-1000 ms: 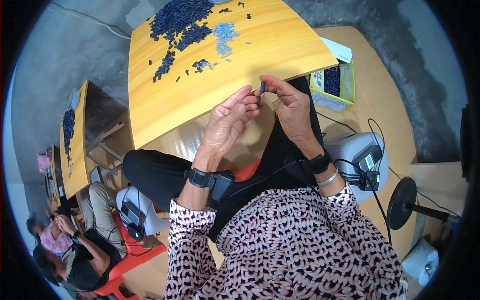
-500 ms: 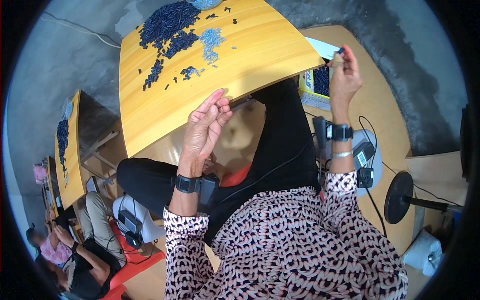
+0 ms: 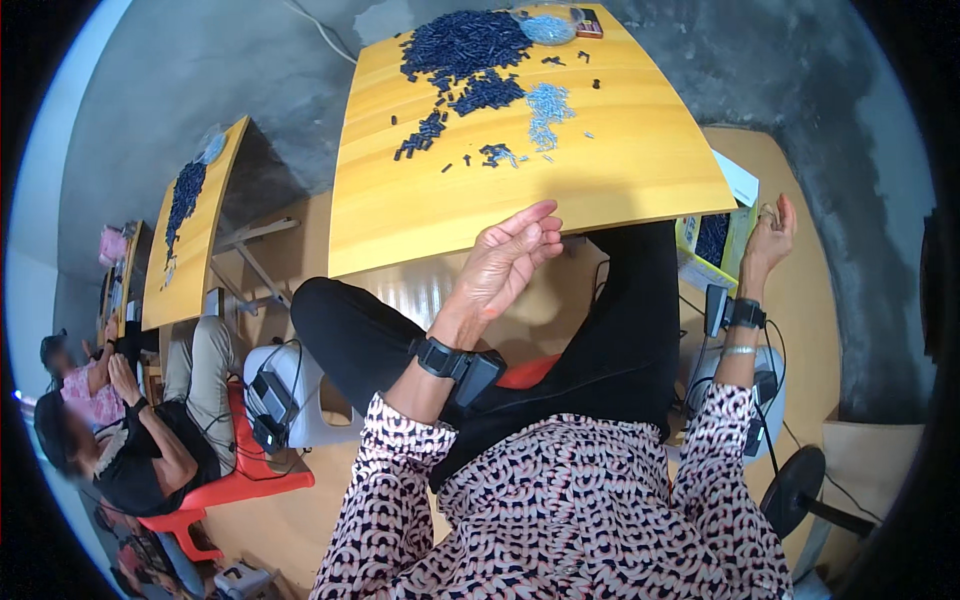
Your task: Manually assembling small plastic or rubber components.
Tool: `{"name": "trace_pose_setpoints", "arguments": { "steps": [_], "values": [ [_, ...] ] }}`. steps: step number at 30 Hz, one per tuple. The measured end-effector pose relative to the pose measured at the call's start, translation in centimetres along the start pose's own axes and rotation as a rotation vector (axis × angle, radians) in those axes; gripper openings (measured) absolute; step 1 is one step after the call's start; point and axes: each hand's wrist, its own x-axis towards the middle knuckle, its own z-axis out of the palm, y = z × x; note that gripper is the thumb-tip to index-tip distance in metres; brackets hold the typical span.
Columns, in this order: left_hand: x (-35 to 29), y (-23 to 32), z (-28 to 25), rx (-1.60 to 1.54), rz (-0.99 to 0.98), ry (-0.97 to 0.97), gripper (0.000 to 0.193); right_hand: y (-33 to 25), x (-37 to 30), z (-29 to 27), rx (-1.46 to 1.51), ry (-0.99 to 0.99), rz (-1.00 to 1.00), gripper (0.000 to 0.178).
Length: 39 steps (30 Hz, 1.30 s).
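My left hand (image 3: 508, 260) hangs just off the near edge of the yellow wooden table (image 3: 600, 195). Its thumb lies against curled fingers, and whatever they pinch, if anything, is too small to make out. Out to the right, my right hand (image 3: 772, 243) is beside a yellow box (image 3: 733, 245) holding dark pieces. Its fingers stand apart, and no piece shows in them. A large heap of short dark-blue cylindrical pieces (image 3: 465, 45) covers the table's far side. Smaller dark groups (image 3: 487, 92) and a patch of small pale-blue pieces (image 3: 547, 112) lie nearer.
A clear round tub (image 3: 549, 29) of pale-blue pieces stands at the table's far edge. Leftward, another person (image 3: 150, 440) sits near a second table (image 3: 205, 240) with dark pieces. Cables and a black round stand (image 3: 795, 490) lie on my right.
The view has swung, so the table sits further right and lower. The small dark-blue piece in my right fingertips no longer shows, and those fingers have parted. My left hand keeps its pose.
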Motion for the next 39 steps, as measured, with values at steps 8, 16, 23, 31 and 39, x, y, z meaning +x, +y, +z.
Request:
{"name": "trace_pose_setpoints", "arguments": {
  "steps": [8,16,23,31,39],
  "values": [
    [0.3,0.5,-0.5,-0.111,0.002,0.197,0.023,-15.0,-5.6,8.7,0.288,-0.706,-0.117,0.018],
    [-0.4,1.8,-0.9,-0.191,0.07,0.334,0.02,-21.0,-11.0,19.3,0.171,-1.19,-0.484,0.022],
    [-0.8,2.6,-0.5,-0.194,0.105,0.365,0.023,-21.4,-12.7,25.0,0.043,-1.278,-0.604,0.023],
    [-0.6,2.9,-2.1,-0.23,0.206,0.431,0.022,-22.5,-17.5,27.3,0.066,-1.403,-0.859,0.023],
    [-1.0,3.5,-2.2,-0.251,0.224,0.437,0.023,-22.9,-18.0,27.4,-0.029,-1.401,-0.926,0.02]
  ]
}}
